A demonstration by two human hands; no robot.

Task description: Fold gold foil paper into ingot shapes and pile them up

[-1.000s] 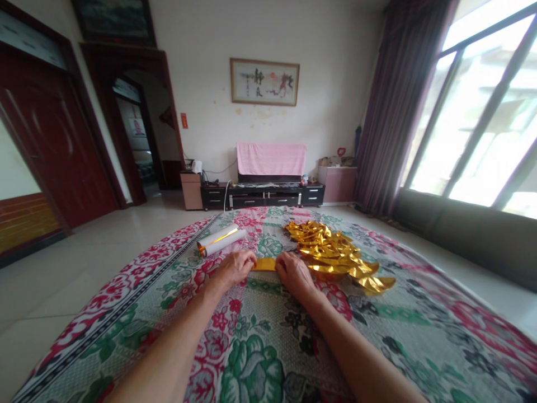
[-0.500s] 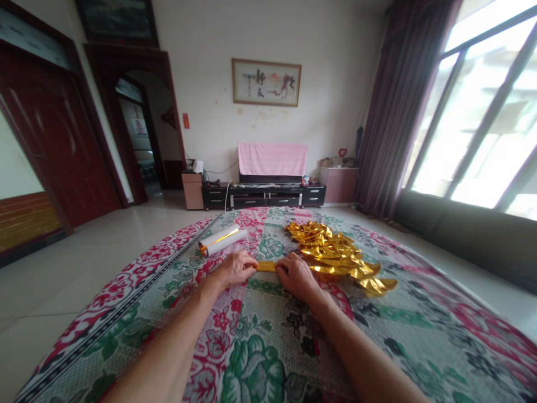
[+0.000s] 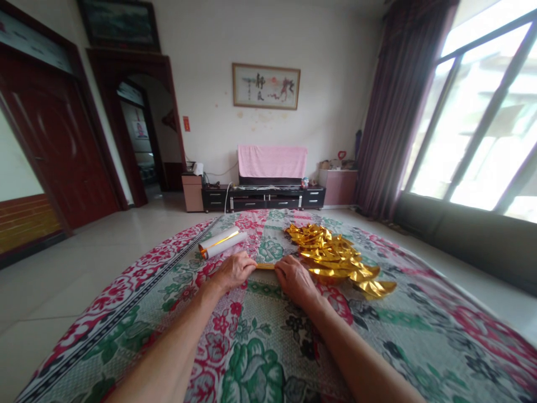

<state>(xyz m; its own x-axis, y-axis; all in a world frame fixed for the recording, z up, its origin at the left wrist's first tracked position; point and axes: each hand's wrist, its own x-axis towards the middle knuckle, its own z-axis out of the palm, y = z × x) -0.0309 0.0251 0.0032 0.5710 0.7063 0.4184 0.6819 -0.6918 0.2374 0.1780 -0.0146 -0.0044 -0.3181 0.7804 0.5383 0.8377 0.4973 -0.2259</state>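
Observation:
Between my hands lies a narrow strip of gold foil paper (image 3: 265,267), low over the tablecloth. My left hand (image 3: 236,270) pinches its left end, fingers closed. The right end is in my right hand (image 3: 296,277), whose fingers are bent down onto it; the thumb is partly hidden. Just to the right of that hand, a heap of folded gold foil pieces (image 3: 329,252) with pointed ends spreads across the cloth. Beyond my left hand rests a white roll (image 3: 222,243) with gold foil showing along its side and at its near end.
A floral tablecloth (image 3: 251,364) in red, green and grey covers the round table. Past its far edge stand a low black TV cabinet (image 3: 266,198) and a TV under a pink cloth (image 3: 272,162). Curtains (image 3: 388,112) and a window are on the right.
The gold strip between my hands looks narrower now, its face turned or folded. Both hands stay in nearly the same place. The whole view has shifted slightly.

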